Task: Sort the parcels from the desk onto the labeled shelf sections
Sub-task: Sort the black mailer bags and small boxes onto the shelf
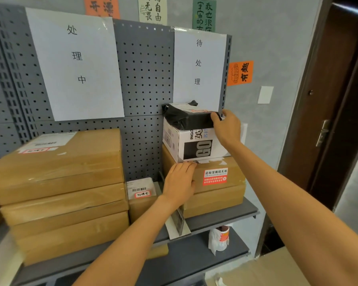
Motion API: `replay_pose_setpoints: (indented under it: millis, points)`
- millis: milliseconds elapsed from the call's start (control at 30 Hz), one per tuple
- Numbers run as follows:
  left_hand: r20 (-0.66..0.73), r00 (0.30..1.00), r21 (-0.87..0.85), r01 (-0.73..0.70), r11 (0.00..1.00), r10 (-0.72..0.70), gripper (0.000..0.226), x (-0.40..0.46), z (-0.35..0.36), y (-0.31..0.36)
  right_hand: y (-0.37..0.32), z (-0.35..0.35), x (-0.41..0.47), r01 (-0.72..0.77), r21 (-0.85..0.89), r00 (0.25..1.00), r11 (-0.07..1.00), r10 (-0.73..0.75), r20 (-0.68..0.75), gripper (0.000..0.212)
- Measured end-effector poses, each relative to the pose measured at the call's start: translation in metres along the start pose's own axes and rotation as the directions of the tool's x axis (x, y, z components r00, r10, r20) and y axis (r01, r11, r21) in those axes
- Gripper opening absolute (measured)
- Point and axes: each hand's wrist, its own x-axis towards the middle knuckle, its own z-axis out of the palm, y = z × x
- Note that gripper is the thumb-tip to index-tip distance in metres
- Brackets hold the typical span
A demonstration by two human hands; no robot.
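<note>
Black plastic wrapping covers the small parcel (189, 117), whose top carries a white shipping label with a red-edged sticker. It is set on top of a white printed carton (191, 144), which in turn is stacked on a brown cardboard box (215, 182) bearing a red warning sticker, all in the right shelf section under the paper sign reading 待处理 (198, 67). The parcel's right end is gripped by the right hand (225, 126), fingers curled over its top edge. The left hand (179, 182) is laid flat against the brown box, fingers straight and together. Taped brown boxes (60, 182) are stacked in the neighbouring section, beneath the 处理中 sign (75, 65).
</note>
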Motion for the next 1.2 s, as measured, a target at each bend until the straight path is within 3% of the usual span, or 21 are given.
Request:
replay_pose_setpoints:
  millis: [200,300,400,600,733,900,1200]
  points:
    - [0.247,0.968,0.031,0.036,0.999,-0.043,0.067,0.003,-0.028,0.01,0.018,-0.03,-0.067,0.263,-0.257,0.961,0.93,-0.228,0.159,0.05]
    - [0.19,0.978,0.086,0.074,0.993,-0.09,0.065,-0.011,-0.048,0.014,0.02,-0.044,-0.102,0.407,-0.408,0.907,0.817,-0.31,0.285,0.052]
    - [0.122,0.984,0.139,0.114,0.984,-0.131,0.056,-0.037,-0.076,0.019,0.019,-0.052,-0.134,0.522,-0.454,0.85,0.722,-0.393,0.352,0.05]
    - [0.031,0.976,0.318,0.196,0.928,-0.217,0.052,-0.117,-0.135,0.014,0.003,-0.042,-0.194,0.69,-0.402,0.718,0.602,-0.498,0.486,0.043]
    - [0.001,0.962,0.416,0.246,0.875,-0.272,0.054,-0.183,-0.18,0.001,-0.018,-0.021,-0.238,0.748,-0.379,0.659,0.544,-0.542,0.522,0.056]
    - [0.009,0.927,0.551,0.309,0.775,-0.376,0.059,-0.255,-0.244,-0.011,-0.063,0.008,-0.298,0.82,-0.271,0.56,0.503,-0.609,0.562,0.057]
    - [-0.136,0.776,0.638,0.544,0.545,-0.616,0.049,-0.376,-0.363,-0.03,-0.162,0.08,-0.403,0.913,0.048,0.313,0.405,-0.77,0.557,0.066]
